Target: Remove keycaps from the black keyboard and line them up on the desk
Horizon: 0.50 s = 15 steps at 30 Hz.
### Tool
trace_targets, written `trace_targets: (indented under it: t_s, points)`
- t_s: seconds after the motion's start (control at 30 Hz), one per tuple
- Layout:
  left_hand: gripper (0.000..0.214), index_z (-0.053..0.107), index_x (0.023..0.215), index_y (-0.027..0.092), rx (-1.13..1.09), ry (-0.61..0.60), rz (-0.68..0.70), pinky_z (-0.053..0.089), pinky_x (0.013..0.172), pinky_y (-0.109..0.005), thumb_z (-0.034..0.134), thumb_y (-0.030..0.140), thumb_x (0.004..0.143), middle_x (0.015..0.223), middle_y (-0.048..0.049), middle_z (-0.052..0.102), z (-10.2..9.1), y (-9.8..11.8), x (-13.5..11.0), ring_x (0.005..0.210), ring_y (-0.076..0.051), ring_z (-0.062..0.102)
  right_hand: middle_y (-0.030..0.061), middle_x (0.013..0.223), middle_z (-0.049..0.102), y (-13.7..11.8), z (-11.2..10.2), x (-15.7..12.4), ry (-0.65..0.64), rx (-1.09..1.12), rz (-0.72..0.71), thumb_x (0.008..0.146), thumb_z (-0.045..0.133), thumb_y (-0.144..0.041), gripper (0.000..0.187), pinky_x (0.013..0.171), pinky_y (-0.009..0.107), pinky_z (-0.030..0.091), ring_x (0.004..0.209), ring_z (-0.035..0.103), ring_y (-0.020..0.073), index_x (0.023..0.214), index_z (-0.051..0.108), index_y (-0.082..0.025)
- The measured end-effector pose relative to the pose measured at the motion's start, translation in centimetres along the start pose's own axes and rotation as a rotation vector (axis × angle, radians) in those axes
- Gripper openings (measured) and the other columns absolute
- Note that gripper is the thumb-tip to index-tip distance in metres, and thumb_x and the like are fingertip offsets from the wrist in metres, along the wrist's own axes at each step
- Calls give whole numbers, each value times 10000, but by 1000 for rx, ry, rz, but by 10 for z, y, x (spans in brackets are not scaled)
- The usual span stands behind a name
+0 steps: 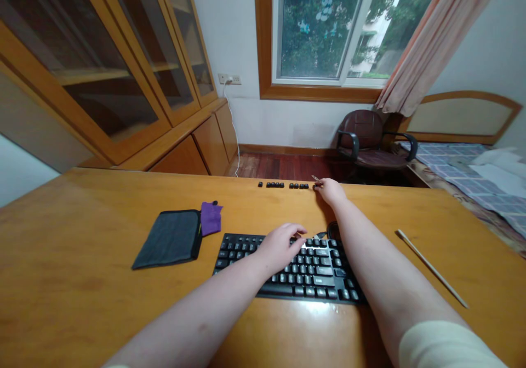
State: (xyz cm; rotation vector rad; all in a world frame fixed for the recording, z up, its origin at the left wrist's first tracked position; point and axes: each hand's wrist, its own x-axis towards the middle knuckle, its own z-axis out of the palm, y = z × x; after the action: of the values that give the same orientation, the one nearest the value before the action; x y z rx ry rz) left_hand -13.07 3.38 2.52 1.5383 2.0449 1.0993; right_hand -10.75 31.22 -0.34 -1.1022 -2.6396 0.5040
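Note:
A black keyboard (324,272) lies on the wooden desk in front of me, several keys missing from its top row. Over its top edge rests my left hand (283,244), fingers loosely curved and thumb apart from them, with nothing seen in it. At the far desk edge, the fingertips of my right hand (331,191) pinch a small black keycap (315,187). A thin, light piece (315,177) juts out above those fingers; its kind is unclear. Left of this hand, several loose keycaps (275,185) stand in a row along the edge.
A dark grey pouch (168,239) and a purple cloth (211,218) lie to the left. On the right is a thin stick (431,268) with a wider tip. A coiled black cable (332,230) sits behind the keyboard. Beyond the desk stands an office chair (364,137).

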Motion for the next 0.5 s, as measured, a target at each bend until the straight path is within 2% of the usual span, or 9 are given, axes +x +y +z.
trace_targets:
  t_s: [0.33, 0.5]
  points:
    - [211, 589, 1009, 197, 43, -43, -7, 452, 848, -294, 484, 259, 837, 987, -30, 634, 0, 0, 0, 925, -160, 577, 88, 934, 679, 0, 5, 6, -12, -22, -11, 762, 591, -320, 250, 707, 260, 412, 856, 609, 206, 965, 678, -203]
    - [217, 588, 1020, 206, 62, -49, 0, 448, 852, -290, 483, 262, 839, 997, -22, 632, 1, -2, 0, 932, -158, 575, 87, 897, 678, -2, 0, 1, 32, 1, -19, 766, 577, -351, 259, 672, 256, 406, 808, 603, 197, 941, 672, -186]
